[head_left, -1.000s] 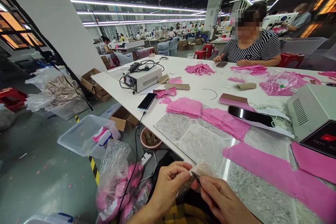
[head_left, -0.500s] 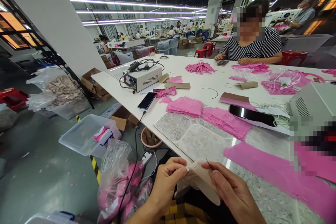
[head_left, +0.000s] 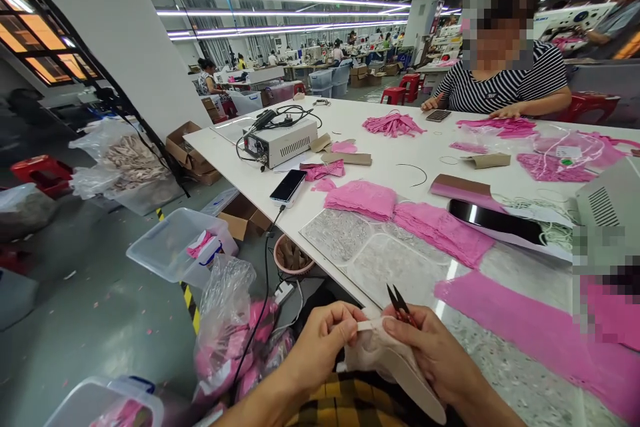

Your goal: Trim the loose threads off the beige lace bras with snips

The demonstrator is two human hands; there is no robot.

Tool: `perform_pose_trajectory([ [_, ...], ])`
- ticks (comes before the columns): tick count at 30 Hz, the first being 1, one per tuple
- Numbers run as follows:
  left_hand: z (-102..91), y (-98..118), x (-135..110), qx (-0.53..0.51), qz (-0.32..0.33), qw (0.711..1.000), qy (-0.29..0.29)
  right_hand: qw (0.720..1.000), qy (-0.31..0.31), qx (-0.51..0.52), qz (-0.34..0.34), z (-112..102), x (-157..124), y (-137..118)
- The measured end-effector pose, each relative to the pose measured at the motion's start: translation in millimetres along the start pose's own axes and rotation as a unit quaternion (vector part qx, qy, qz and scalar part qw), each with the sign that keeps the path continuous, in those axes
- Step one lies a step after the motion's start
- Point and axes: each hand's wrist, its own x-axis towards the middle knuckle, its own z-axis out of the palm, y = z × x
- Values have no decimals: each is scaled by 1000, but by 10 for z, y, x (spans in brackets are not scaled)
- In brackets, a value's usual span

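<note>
A beige fabric piece (head_left: 387, 353), perhaps a cup-shaped garment part, is stretched between my two hands above my lap. My left hand (head_left: 327, 337) pinches one end of its pale narrow edge between thumb and fingers. The thumb of my right hand (head_left: 425, 347) presses on the fabric's other side. That same hand also keeps hold of a pair of thread snips (head_left: 401, 307), with red handles and dark blades that point up and stand slightly apart. The fabric's lower part hangs down beneath the right hand.
On the white table (head_left: 370, 163) lie stacked pink fabric pieces (head_left: 360, 200), a long pink strip (head_left: 530, 333), a phone (head_left: 289, 185) and a grey power box (head_left: 285, 142). A co-worker in a striped top (head_left: 500, 83) sits opposite. Bins and bags (head_left: 225, 320) stand at the left.
The snips' blades have swung up into clear view in my right hand. Its thumb is now on the fabric, nearer my left hand. The view has shifted slightly left.
</note>
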Motion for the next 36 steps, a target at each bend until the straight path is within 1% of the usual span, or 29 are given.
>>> perform_pose_trajectory([
  [3, -13, -9, 9, -33, -40, 999, -13, 1000, -10, -3, 17, -9, 12, -21],
  [7, -27, -31, 38, -62, -58, 996, -38, 999, -9, -25, 35, -2, 43, -34],
  [9, -24, -48, 51, -68, -66, 995, -31, 998, -17, -49, 42, -20, 55, -25],
  [11, -13, -72, 61, -67, -74, 995, -6, 996, -9, -83, 24, -66, 45, -19],
  [12, -6, -86, 64, -64, -77, 995, 9, 995, 13, -101, 2, -99, 25, -20],
  [13, 1, -99, 67, -64, -81, 994, 22, 991, 50, -120, -26, -136, -6, -26],
  [15, 15, -123, 73, -69, -87, 993, 41, 975, 141, -151, -83, -206, -99, -45],
  [16, 21, -134, 75, -74, -89, 992, 47, 965, 176, -164, -100, -228, -156, -53],
  [17, 26, -142, 78, -78, -90, 992, 50, 962, 191, -167, -104, -236, -214, -54],
  [18, 31, -150, 81, -82, -89, 991, 52, 966, 184, -166, -81, -228, -266, -45],
  [19, 35, -155, 84, -85, -87, 991, 52, 974, 155, -159, -39, -204, -309, -25],
  [21, 40, -161, 87, -88, -82, 991, 53, 984, 66, -147, 79, -125, -352, 45],
  [22, 41, -161, 88, -89, -81, 991, 52, 984, 34, -145, 95, -82, -352, 87],
  [23, 41, -161, 88, -89, -79, 992, 51, 985, 14, -142, 98, -45, -341, 126],
  [25, 37, -159, 85, -88, -76, 992, 44, 985, 17, -131, 109, -3, -304, 182],
  [27, 31, -157, 81, -89, -74, 992, 40, 985, 21, -120, 120, -4, -271, 204],
  [31, 25, -150, 72, -101, -70, 992, 39, 980, -20, -141, 140, -46, -236, 198],
  [36, 35, -132, 66, -115, -75, 990, 36, 980, -5, -155, 128, -37, -194, 218],
])
